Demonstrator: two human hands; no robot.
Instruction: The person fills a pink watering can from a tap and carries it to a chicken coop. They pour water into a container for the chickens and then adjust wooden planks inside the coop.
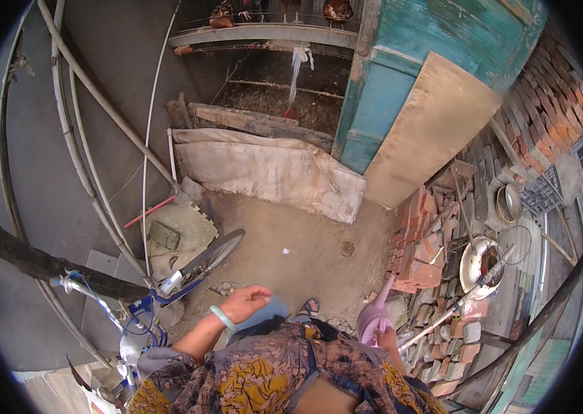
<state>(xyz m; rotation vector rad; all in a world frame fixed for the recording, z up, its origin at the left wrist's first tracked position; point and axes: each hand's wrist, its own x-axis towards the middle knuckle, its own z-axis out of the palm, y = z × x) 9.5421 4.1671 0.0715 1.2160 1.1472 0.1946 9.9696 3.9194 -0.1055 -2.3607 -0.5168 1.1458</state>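
Observation:
My right hand [385, 339] grips the handle of a pink plastic watering can [369, 316] at my right side. Its long spout points forward, towards a stack of red bricks [415, 243]. My left hand [246, 304] hangs in front of my left thigh, fingers loosely curled, with nothing seen in it. A pale green bangle [224, 319] circles that wrist. To its left stands a blue bicycle [154, 305], its front wheel [214, 259] turned ahead. One sandalled foot [310, 306] shows on the dirt ground [291, 233].
Ahead, a wire cage [263, 33] holds several brown chickens [337, 11]. A pale woven sheet [265, 165] lies across its base. A teal door panel [390, 98] and a plywood board [431, 129] lean there. An enamel basin [472, 259] sits right; bamboo poles [66, 124] lean left.

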